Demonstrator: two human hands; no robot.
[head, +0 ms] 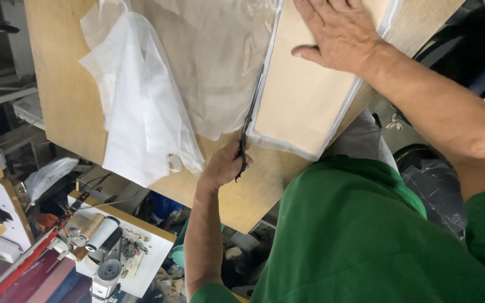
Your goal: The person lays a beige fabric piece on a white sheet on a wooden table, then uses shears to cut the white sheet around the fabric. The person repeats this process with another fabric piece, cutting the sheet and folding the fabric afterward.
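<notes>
Left hand (224,164) clenched around scissors (247,128), blades pointing to twelve o'clock beyond its fingers, right hand (341,32) flat, fingers released, on beige board (304,95), white plastic (141,106) at nine o'clock

We see even, soft indoor light, moderately bright on wooden table (68,106). Sheer white fabric (141,112) near overexposed, folds washed pale. We note mild sheen on clear plastic (220,62), no hard glare. Shadows faint, short, under forearms. Lower left clutter dimmer, slightly soft. We record wide-angle stretch at edges; green shirt (360,235) close to lens, slightly blurred. Centre sharp.
</notes>
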